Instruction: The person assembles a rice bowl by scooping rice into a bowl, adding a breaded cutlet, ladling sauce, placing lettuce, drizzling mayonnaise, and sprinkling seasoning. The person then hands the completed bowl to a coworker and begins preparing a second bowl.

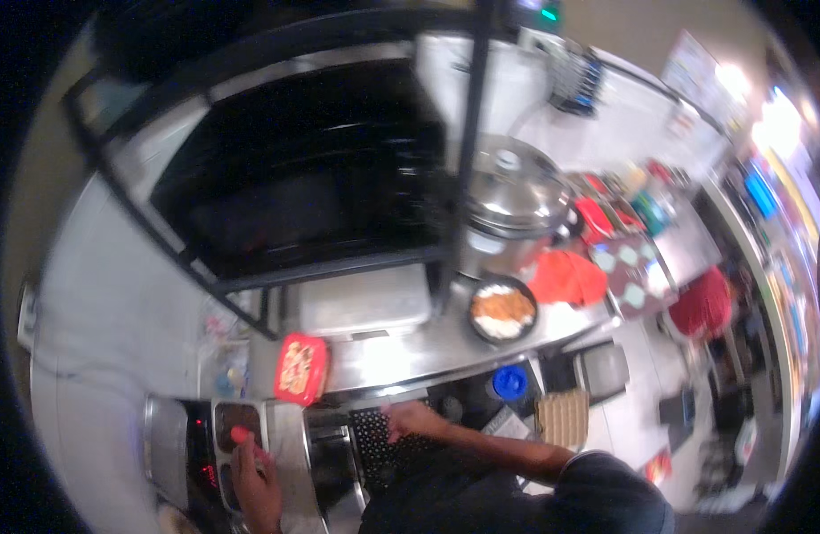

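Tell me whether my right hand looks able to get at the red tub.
Probably yes: the red tub sits by the front edge of the counter, left of the right hand, and nothing seems to stand between them, though blur limits certainty.

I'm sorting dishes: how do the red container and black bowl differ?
The red container is roughly rectangular; the black bowl is round. The container's top shows blurred pale patches; the bowl holds orange-brown and white food. The container sits further left than the bowl. Both rest on the metal counter.
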Tool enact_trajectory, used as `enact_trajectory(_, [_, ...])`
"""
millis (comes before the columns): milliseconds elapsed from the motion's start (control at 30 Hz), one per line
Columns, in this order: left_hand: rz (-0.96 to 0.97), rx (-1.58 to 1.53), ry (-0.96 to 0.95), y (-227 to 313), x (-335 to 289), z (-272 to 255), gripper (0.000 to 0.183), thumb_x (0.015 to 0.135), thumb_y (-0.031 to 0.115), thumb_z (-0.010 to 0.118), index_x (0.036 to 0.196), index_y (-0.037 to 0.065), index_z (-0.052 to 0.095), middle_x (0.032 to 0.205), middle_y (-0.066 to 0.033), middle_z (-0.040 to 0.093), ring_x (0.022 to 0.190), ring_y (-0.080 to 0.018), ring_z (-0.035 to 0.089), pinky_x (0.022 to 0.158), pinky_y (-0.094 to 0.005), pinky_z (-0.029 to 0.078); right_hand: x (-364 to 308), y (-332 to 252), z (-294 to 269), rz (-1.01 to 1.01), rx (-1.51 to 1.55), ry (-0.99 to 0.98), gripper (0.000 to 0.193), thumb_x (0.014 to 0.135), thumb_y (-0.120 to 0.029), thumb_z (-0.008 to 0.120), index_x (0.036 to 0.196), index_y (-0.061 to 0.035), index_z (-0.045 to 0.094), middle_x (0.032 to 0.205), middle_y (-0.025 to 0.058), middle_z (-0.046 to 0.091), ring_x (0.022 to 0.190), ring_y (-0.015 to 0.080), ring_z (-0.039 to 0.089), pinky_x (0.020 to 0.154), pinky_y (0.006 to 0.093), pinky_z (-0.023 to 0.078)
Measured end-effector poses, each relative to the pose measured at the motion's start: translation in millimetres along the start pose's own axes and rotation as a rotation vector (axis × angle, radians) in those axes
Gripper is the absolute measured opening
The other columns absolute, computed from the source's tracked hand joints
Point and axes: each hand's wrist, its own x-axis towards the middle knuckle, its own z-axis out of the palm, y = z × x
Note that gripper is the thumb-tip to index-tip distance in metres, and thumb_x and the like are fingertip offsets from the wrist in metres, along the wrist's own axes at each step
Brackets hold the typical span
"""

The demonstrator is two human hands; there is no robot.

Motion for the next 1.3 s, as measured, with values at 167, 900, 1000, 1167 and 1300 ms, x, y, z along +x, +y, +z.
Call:
enact_trajectory(167, [0.256,-0.314,-0.355,117.0,91.8,70.5,0.041,0.094,0.014,0.064,0.133,0.001,0.056,0.115,-0.017,0.065,0.095,-0.0264,0.066,0.088,-0.0367,0.052,-122.4,25.2,-110.9,-0.044,0.281,0.835,0.039,0.09,-0.01,0.055,0.129,-0.0073,0.052,0.125,0.0129,0.061,0.098,0.0186,0.067,0.074,0.031,0.054])
enact_trajectory(900, [-0.48,-1.242,-1.299,251.8,177.9,366.1,0.045,0.096,0.006,0.052,0.136,-0.001,0.033,0.122,-0.0372,0.057,0.102,-0.0383,0.067,0.086,-0.0452,0.058,-129.8,69.9,-145.6,0.206,0.572,1.051,0.051,0.105,-0.038,0.049,0.143,-0.0041,0.049,0.116,0.0067,0.067,0.093,0.0129,0.064,0.083,0.0293,0.051])
enact_trajectory(1000, [-0.419,-1.177,-1.353,254.7,189.9,367.6,0.029,0.095,0.006,0.055,0.122,-0.003,0.047,0.118,-0.0342,0.061,0.099,-0.0382,0.068,0.085,-0.0464,0.058,-149.2,78.2,-105.9,0.408,0.477,1.039,0.05,0.102,-0.038,0.053,0.137,-0.0032,0.054,0.119,0.0116,0.068,0.1,0.0209,0.067,0.09,0.035,0.051])
enact_trajectory(1167, [-0.433,-1.075,-1.33,260.4,200.8,376.1,0.015,0.092,0.003,0.058,0.106,0.0,0.054,0.1,-0.0194,0.067,0.093,-0.0365,0.071,0.081,-0.0481,0.059,-162.8,97.4,-60.1,0.658,0.323,1.116,0.047,0.1,-0.036,0.054,0.133,-0.0028,0.058,0.119,0.0172,0.069,0.108,0.0309,0.067,0.095,0.0407,0.05])
enact_trajectory(1300, [-0.406,-1.002,-1.293,264.8,201.9,379.3,0.009,0.092,0.005,0.058,0.097,-0.002,0.059,0.116,-0.0325,0.065,0.094,-0.0347,0.071,0.081,-0.0437,0.059,-162.0,107.4,-55.3,0.647,0.54,1.252,0.042,0.1,-0.03,0.055,0.13,-0.0018,0.059,0.109,0.0136,0.071,0.098,0.0244,0.07,0.089,0.0358,0.053])
